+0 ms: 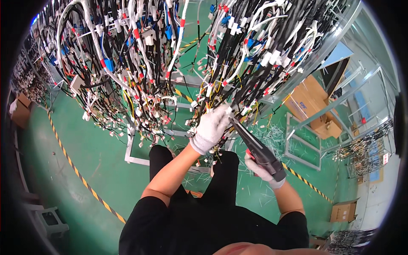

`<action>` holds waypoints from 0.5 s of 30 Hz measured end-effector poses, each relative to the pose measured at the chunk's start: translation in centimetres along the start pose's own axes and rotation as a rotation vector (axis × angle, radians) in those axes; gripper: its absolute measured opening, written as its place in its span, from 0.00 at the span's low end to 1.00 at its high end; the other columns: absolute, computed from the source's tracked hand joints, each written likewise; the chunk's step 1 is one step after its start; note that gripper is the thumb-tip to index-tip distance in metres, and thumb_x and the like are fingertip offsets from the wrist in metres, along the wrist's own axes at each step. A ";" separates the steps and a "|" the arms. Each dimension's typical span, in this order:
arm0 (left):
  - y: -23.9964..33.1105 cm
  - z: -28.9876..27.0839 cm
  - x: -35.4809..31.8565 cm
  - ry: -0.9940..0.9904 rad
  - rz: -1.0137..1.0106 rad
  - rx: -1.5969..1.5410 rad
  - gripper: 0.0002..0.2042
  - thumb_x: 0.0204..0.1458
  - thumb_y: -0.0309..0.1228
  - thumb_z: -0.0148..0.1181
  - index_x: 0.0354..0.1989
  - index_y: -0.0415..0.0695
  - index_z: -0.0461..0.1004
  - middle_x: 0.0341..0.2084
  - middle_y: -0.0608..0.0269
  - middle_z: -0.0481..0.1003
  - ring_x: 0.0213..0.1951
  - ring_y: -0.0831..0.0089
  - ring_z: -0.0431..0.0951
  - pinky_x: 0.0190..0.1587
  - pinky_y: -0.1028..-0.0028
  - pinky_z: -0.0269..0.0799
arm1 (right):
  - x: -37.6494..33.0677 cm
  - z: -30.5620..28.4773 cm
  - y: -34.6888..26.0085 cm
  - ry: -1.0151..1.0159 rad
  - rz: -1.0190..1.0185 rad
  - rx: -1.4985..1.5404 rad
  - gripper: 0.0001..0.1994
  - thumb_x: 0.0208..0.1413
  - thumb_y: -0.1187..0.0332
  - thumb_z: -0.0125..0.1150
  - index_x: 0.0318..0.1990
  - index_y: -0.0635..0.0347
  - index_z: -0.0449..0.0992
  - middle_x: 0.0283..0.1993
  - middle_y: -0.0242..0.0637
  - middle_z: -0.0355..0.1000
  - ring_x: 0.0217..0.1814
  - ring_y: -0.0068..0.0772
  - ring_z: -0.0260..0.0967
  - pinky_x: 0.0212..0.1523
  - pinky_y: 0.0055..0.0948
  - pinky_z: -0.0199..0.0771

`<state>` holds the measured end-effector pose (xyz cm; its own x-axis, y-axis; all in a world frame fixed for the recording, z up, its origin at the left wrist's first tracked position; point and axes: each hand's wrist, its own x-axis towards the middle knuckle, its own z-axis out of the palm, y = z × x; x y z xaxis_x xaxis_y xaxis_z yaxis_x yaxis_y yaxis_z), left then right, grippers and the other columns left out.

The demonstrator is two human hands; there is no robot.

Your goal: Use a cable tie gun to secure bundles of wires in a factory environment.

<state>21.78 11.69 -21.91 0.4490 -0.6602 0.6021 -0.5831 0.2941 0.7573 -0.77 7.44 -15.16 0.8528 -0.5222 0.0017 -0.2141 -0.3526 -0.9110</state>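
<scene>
My left hand (213,128), in a white glove, is closed on a wire harness (227,91) in the middle of the hanging bundles. In my gloved right hand (260,168) is a black cable tie gun (260,149) with a red part by the fingers. The gun's narrow nose points up and left, close to the fingertips of my left hand. Whether the nose touches the harness I cannot tell. Around the left hand hang many black, white and yellow wires with white connectors, blue connectors (109,64) and red tape bands. My left fingers partly hide the gripped wires.
A metal frame (138,161) stands under the bundles, near my knees. Thin white offcuts (272,136) litter the green floor. At right are a cardboard box (312,104) and another metal rack (304,148). A plastic stool (53,222) stands at lower left. Striped tape (80,178) crosses the floor.
</scene>
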 end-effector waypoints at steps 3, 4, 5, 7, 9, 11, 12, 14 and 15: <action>-0.3 -0.4 1.9 0.057 -0.184 -0.197 0.10 0.61 0.30 0.57 0.47 0.40 0.76 0.22 0.65 0.75 0.27 0.84 0.73 0.31 0.77 0.71 | -2.8 2.4 1.2 -0.013 0.047 0.555 0.12 0.48 0.83 0.52 0.41 0.61 0.69 0.29 0.37 0.67 0.27 0.31 0.67 0.32 0.32 0.70; -1.4 0.1 2.2 0.057 -0.157 -0.199 0.08 0.60 0.29 0.57 0.42 0.39 0.76 0.23 0.67 0.74 0.26 0.84 0.71 0.32 0.79 0.69 | -2.7 3.3 1.2 0.066 0.047 0.571 0.13 0.48 0.83 0.53 0.42 0.62 0.68 0.29 0.37 0.66 0.27 0.32 0.67 0.31 0.34 0.69; -1.6 0.6 2.1 0.042 -0.156 -0.201 0.08 0.60 0.29 0.57 0.42 0.39 0.76 0.23 0.67 0.74 0.26 0.84 0.71 0.32 0.79 0.69 | -2.9 3.9 1.2 0.161 0.052 0.586 0.13 0.48 0.82 0.55 0.42 0.62 0.68 0.28 0.38 0.66 0.27 0.33 0.68 0.30 0.35 0.69; -1.6 0.6 1.7 -0.155 -0.276 -0.439 0.13 0.60 0.31 0.58 0.49 0.37 0.74 0.26 0.67 0.75 0.26 0.80 0.71 0.31 0.76 0.69 | -1.2 3.0 3.5 0.292 -0.201 -0.329 0.14 0.50 0.80 0.58 0.45 0.65 0.68 0.29 0.41 0.65 0.29 0.40 0.69 0.30 0.39 0.69; -1.8 0.7 1.0 -0.167 -0.355 -0.571 0.15 0.58 0.29 0.62 0.51 0.37 0.71 0.32 0.69 0.75 0.29 0.82 0.71 0.35 0.78 0.71 | -0.2 1.9 4.5 0.408 -0.333 -0.730 0.22 0.42 0.76 0.64 0.48 0.65 0.69 0.40 0.48 0.69 0.38 0.57 0.70 0.39 0.44 0.72; -1.7 0.9 0.6 -0.186 -0.129 -0.731 0.21 0.54 0.26 0.66 0.55 0.37 0.68 0.34 0.68 0.75 0.31 0.82 0.73 0.39 0.79 0.72 | 0.2 1.6 4.4 0.408 -0.348 -0.858 0.25 0.38 0.74 0.63 0.49 0.65 0.69 0.45 0.49 0.68 0.47 0.56 0.67 0.50 0.49 0.68; -1.1 0.3 0.2 -0.297 -0.391 -0.757 0.25 0.49 0.25 0.70 0.56 0.37 0.67 0.34 0.68 0.75 0.33 0.82 0.74 0.41 0.79 0.73 | 0.3 1.6 4.6 0.413 -0.341 -0.857 0.25 0.38 0.74 0.63 0.49 0.65 0.69 0.45 0.49 0.68 0.47 0.56 0.67 0.50 0.49 0.68; 0.0 0.4 0.5 -0.352 -0.406 -0.642 0.29 0.46 0.26 0.73 0.56 0.35 0.66 0.33 0.66 0.78 0.34 0.81 0.77 0.40 0.77 0.75 | 0.6 1.7 5.3 0.443 -0.313 -0.957 0.25 0.39 0.73 0.62 0.50 0.64 0.70 0.47 0.49 0.68 0.51 0.57 0.66 0.52 0.50 0.67; 0.3 0.4 0.6 -0.349 -0.443 -0.591 0.29 0.46 0.26 0.73 0.56 0.35 0.66 0.33 0.65 0.79 0.35 0.80 0.77 0.40 0.76 0.75 | 0.7 1.8 5.5 0.434 -0.321 -0.955 0.25 0.39 0.73 0.62 0.50 0.64 0.70 0.47 0.49 0.68 0.51 0.57 0.66 0.52 0.50 0.67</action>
<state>21.59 11.11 -21.36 0.2608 -0.9493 0.1756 0.0967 0.2067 0.9736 -0.48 6.52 -20.88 0.7345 -0.4616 0.4973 -0.4528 -0.8793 -0.1474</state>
